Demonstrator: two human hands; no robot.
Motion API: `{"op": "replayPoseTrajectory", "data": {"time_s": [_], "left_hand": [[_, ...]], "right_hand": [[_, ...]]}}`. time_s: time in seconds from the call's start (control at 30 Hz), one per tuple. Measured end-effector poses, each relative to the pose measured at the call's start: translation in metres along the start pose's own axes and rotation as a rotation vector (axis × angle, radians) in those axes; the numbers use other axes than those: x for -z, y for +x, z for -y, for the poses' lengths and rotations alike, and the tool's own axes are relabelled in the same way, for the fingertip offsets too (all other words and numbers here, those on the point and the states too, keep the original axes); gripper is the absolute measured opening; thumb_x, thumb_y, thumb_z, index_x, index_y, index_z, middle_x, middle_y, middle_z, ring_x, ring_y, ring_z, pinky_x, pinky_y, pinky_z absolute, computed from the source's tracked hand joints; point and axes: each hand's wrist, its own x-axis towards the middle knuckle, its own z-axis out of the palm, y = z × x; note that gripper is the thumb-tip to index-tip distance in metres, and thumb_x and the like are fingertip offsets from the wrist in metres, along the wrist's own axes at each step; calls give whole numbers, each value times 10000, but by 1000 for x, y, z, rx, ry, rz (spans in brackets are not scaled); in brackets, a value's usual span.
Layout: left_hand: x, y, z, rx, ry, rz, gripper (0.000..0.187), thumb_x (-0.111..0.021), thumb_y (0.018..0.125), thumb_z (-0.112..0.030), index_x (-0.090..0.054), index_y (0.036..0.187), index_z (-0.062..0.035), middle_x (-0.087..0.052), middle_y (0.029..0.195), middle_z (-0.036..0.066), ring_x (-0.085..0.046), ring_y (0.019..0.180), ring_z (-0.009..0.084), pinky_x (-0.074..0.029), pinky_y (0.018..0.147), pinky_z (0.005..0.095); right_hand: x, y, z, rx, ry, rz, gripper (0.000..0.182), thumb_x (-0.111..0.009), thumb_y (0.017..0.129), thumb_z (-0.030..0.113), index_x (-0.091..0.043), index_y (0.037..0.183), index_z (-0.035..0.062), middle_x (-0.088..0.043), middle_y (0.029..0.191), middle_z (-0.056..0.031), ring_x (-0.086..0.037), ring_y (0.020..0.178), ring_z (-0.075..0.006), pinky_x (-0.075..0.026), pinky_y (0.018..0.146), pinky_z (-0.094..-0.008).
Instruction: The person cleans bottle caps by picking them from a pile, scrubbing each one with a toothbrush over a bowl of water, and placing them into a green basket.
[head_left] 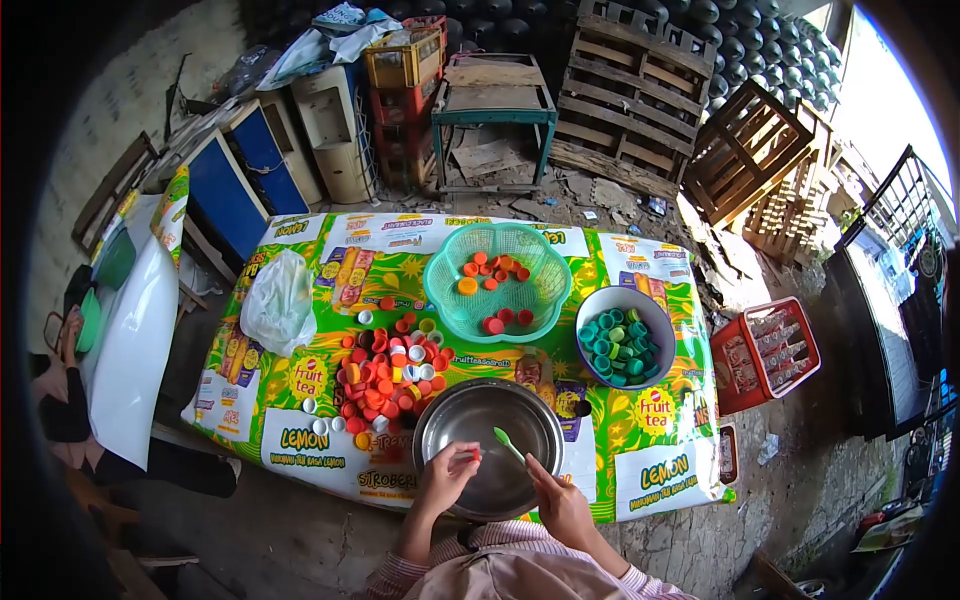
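My left hand is closed on a small red bottle cap, held above the steel bowl at the table's near edge. In my right hand is a slim light green toothbrush, its head pointing up and left over the same bowl. The toothbrush and the cap are apart. Left of the bowl lies a heap of loose bottle caps, mostly red and orange with some white ones. A mint green basket with several red and orange caps stands behind the bowl.
A white bowl of green caps sits to the right, a clear plastic bag at the left. A printed sheet covers the table. Beyond are a red crate and pallets. Another person's hand shows far left.
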Motion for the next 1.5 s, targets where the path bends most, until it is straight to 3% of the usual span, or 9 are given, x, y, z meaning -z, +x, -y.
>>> {"op": "replayPoseTrajectory", "data": {"time_s": [0.07,0.2,0.23,0.47,0.6,0.8,0.87,1.07,1.5], "left_hand": [[-2,2,-16,-111,723,107,251,-549,839,15,-526,1088,9,-567,1045,134,-609,950,215,-526,810,287],[-22,0,-46,-320,574,107,233,-563,813,5,-549,1046,-1,-559,1001,131,-609,906,255,-528,761,314],[-16,6,-35,-435,935,119,206,-547,819,-19,-555,1024,-6,-556,1001,141,-592,882,305,-509,744,353],[-3,12,-7,-108,1154,349,177,-522,838,-70,-590,990,-9,-576,980,146,-580,891,306,-473,778,349],[-11,62,-62,-278,975,448,189,-553,815,-21,-584,1001,0,-582,944,136,-608,868,238,-488,758,310],[-23,237,-101,-423,507,148,430,-506,849,-42,-413,1269,-32,-493,1241,182,-569,1040,273,-480,845,323],[-4,292,-66,-498,1142,-281,528,-470,892,-115,-262,1373,-51,-437,1294,195,-527,1111,255,-459,867,347],[10,201,-72,-505,624,-104,484,-599,824,-83,-396,1261,-47,-452,1237,118,-571,913,193,-482,680,273],[104,22,-20,-438,950,-466,215,-588,770,-46,-571,984,-48,-502,913,120,-507,860,290,-422,777,376]], "right_hand": [[4,3,-3,-68,-86,66,531,-498,855,115,-377,1343,286,-610,780,-155,-596,597,-348,-486,532,-449],[13,6,3,-14,6,-4,521,-515,845,91,-398,1333,230,-589,720,-178,-581,601,-366,-466,542,-449],[7,6,-4,4,7,-16,538,-520,837,83,-390,1338,230,-586,717,-169,-577,587,-362,-465,530,-445],[8,-3,-9,-13,-33,6,512,-515,854,145,-374,1343,206,-603,744,-121,-581,535,-339,-475,462,-437],[-1,-14,-22,-43,-71,-38,477,-526,849,162,-409,1312,167,-622,771,-142,-596,556,-341,-482,472,-438],[-10,-27,-24,-146,-67,-106,379,-528,863,179,-479,1236,130,-632,808,-182,-604,582,-359,-487,495,-446],[-9,-31,-26,-172,-63,-127,381,-526,864,173,-475,1238,125,-630,813,-188,-605,593,-360,-488,504,-444],[-2,-31,-23,-244,-32,-120,375,-521,850,84,-482,1223,82,-621,823,-219,-606,670,-379,-480,566,-427],[3,-6,-3,-153,-2,-2,444,-565,825,88,-450,1253,61,-616,822,-211,-638,634,-294,-475,529,-400]]}}
